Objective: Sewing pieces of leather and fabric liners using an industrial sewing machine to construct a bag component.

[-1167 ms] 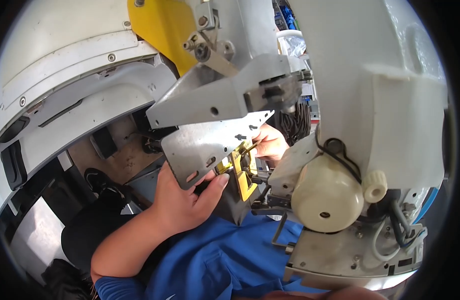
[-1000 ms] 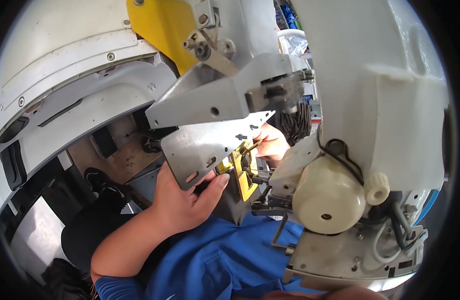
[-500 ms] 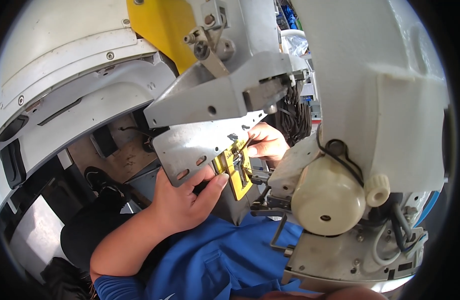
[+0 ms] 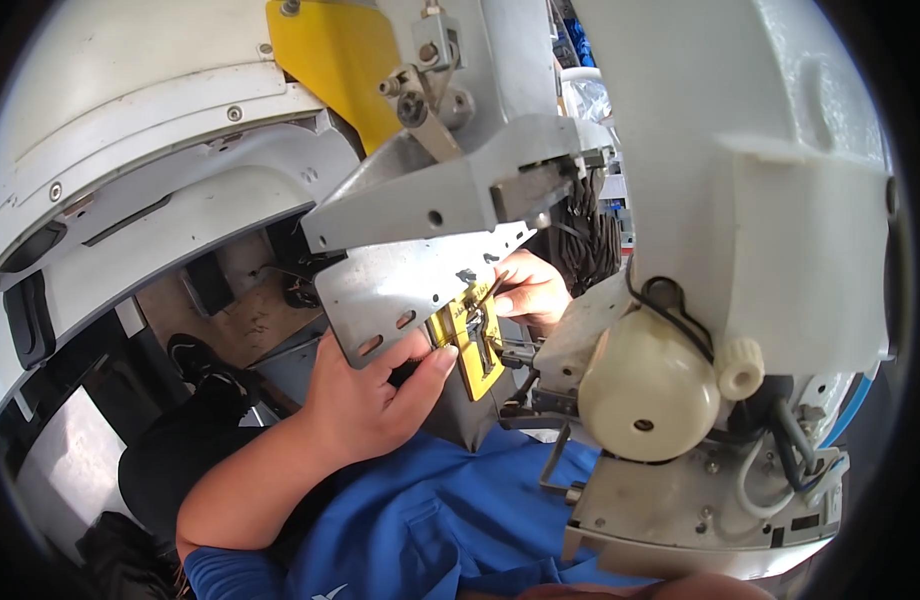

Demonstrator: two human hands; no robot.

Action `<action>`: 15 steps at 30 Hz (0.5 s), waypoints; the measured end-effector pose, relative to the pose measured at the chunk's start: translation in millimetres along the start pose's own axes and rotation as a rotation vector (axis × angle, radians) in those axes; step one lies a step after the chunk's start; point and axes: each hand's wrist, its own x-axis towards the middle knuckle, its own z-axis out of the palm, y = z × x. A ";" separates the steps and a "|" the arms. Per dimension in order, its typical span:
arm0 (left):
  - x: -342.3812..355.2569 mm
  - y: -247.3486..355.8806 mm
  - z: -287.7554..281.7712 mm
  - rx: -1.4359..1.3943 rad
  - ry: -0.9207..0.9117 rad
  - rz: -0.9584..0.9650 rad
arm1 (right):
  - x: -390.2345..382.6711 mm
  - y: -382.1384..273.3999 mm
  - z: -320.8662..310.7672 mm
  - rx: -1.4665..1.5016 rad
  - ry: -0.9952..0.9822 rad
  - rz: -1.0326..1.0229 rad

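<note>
A yellow plate (image 4: 475, 365) with a slot and dark markings sits at the needle area of a large sewing machine. Dark grey fabric (image 4: 470, 420) lies under it and hangs to a point on the near side. My left hand (image 4: 370, 400) is closed at the plate's left edge, its thumb and forefinger pinching the fabric there; the other fingers are hidden. Beyond the plate, my right hand (image 4: 533, 290) is closed with thumb and fingers on the fabric's dark far edge, partly covered by the metal bracket (image 4: 380, 300).
A grey metal arm (image 4: 410, 205) and a yellow guard (image 4: 335, 70) stand above my hands. The cream round housing (image 4: 648, 390) and white machine body (image 4: 670, 150) crowd the right. Dark strips (image 4: 585, 235) hang behind. A white curved cover (image 4: 160, 100) fills the upper left.
The view has shifted slightly, so the machine parts sit a little differently in the picture. Both hands keep the same grip beside the yellow plate.
</note>
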 end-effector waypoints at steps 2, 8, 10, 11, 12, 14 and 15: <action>-0.3 1.2 2.0 -0.008 -0.010 -0.037 | 5.3 -1.3 1.3 -0.009 -0.016 -0.016; -5.6 3.1 7.2 0.005 0.001 -0.154 | 24.0 -11.6 25.7 0.008 -0.055 -0.118; -7.5 2.2 6.0 -0.037 0.037 -0.110 | 35.5 -20.1 42.4 0.027 -0.061 -0.175; -12.7 1.9 6.0 -0.004 0.036 -0.105 | 40.2 -24.5 50.4 0.035 -0.063 -0.203; -14.7 1.7 6.6 -0.003 0.072 -0.117 | 47.3 -29.5 54.7 0.042 -0.060 -0.233; -11.9 -1.4 16.8 0.097 0.077 -0.166 | 39.9 -26.6 61.6 0.087 -0.018 -0.294; -15.3 -3.5 17.1 0.132 0.062 -0.163 | 38.6 -29.0 68.3 0.102 -0.006 -0.319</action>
